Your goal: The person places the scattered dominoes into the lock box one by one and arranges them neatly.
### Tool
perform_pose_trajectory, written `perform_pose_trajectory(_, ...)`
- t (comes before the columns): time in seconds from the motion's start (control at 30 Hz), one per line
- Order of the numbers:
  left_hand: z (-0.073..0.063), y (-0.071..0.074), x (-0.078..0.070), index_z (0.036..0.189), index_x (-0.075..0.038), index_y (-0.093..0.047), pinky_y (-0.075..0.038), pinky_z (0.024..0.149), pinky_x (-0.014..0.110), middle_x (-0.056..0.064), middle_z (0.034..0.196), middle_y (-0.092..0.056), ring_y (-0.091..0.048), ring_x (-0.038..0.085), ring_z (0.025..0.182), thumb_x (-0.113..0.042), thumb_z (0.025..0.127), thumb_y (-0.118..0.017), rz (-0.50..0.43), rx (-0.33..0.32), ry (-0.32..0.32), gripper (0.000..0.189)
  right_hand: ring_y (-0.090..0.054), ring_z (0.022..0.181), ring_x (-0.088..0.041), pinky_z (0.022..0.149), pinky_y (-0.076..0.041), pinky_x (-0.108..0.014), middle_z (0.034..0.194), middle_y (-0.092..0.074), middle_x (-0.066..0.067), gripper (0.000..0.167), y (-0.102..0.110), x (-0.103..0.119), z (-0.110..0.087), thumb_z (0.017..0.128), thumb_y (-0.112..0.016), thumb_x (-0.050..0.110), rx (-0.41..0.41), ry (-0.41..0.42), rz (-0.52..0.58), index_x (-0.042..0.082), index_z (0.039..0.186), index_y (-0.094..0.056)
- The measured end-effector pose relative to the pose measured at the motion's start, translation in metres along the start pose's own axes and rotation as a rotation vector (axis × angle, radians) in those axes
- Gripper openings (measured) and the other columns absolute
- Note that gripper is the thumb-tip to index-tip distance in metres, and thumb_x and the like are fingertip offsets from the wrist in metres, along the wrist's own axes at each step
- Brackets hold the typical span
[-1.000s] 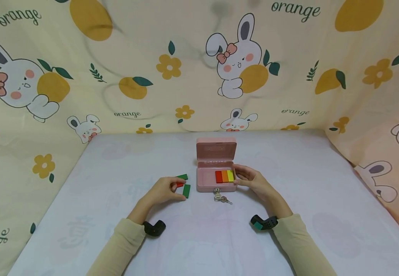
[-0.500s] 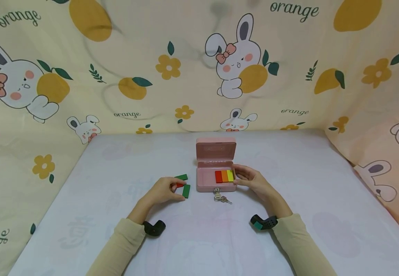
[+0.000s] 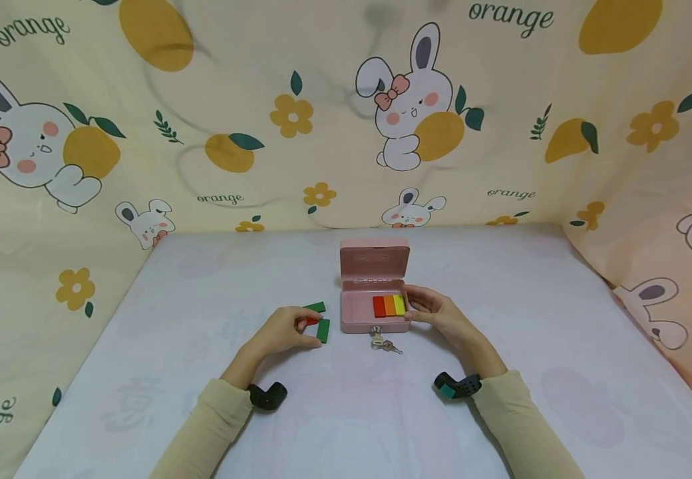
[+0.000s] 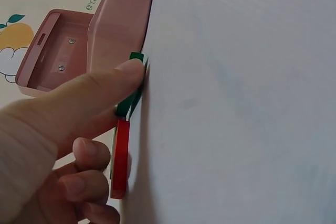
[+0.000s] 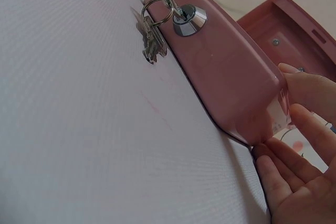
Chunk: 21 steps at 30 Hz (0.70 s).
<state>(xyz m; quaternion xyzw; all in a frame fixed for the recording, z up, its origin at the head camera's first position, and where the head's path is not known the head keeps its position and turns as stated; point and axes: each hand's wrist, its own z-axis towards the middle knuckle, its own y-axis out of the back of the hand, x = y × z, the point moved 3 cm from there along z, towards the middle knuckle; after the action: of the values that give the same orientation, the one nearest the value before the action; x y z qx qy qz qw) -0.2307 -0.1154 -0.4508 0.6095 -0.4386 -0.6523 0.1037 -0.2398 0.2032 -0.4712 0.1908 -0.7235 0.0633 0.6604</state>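
The left hand [image 3: 283,330] is pinching a flat green rectangular block [image 3: 323,330] on the pale cloth-covered table [image 3: 202,279], with a red block [image 3: 311,320] and a second green block [image 3: 316,307] lying just behind it. The right hand [image 3: 436,313] is resting with loosely bent fingers against the right side of the small pink metal lockbox [image 3: 360,319], which is standing open and holding red, orange and yellow blocks [image 3: 389,305]. Silver keys [image 3: 384,344] are hanging from its front lock.

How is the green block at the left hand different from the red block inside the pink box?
The flat green rectangular block lies on the table outside the open pink metal box, touched by the left hand; the flat red rectangular block lies inside it beside orange and yellow ones, untouched. Both look alike in shape.
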Motion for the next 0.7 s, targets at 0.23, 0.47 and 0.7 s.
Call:
perform_pose_trajectory(0.23,-0.001,0.003,-0.0042,0.116,-0.005,-0.068,-0.032,0.061,0.021,-0.003,0.066,-0.039,-0.038,0.011,0.064,-0.022,0.074,-0.083,-0.014,-0.013,-0.004,0.047,-0.034,0.144,-0.037,0.105,-0.039,-0.02,0.154,-0.036,-0.02,0.067,0.0006,-0.001,0.0004,0.088,-0.068,0.014,-0.004,-0.002,0.002,0.004,0.146,-0.037)
perform_pose_trajectory(0.47,-0.0002,0.004,-0.0065,0.117,-0.005,-0.067,-0.03,0.06,0.02,-0.003,0.066,-0.038,-0.037,0.01,0.064,-0.022,0.074,-0.083,-0.01,-0.023,-0.014,0.048,-0.034,0.144,-0.037,0.104,-0.04,-0.018,0.153,-0.036,-0.02,0.066,0.0007,-0.0006,0.0002,0.088,-0.068,0.013,-0.005,-0.001,-0.003,0.004,0.146,-0.037)
perform_pose_trajectory(0.7,0.0003,0.004,-0.0075,0.117,-0.004,-0.067,-0.031,0.06,0.019,-0.003,0.066,-0.038,-0.036,0.008,0.064,-0.021,0.075,-0.082,0.002,-0.038,-0.041,0.048,-0.034,0.144,-0.037,0.105,-0.04,-0.02,0.153,-0.036,-0.02,0.066,0.0006,0.0006,-0.0003,0.089,-0.067,0.013,-0.007,-0.001,-0.012,0.004,0.146,-0.037)
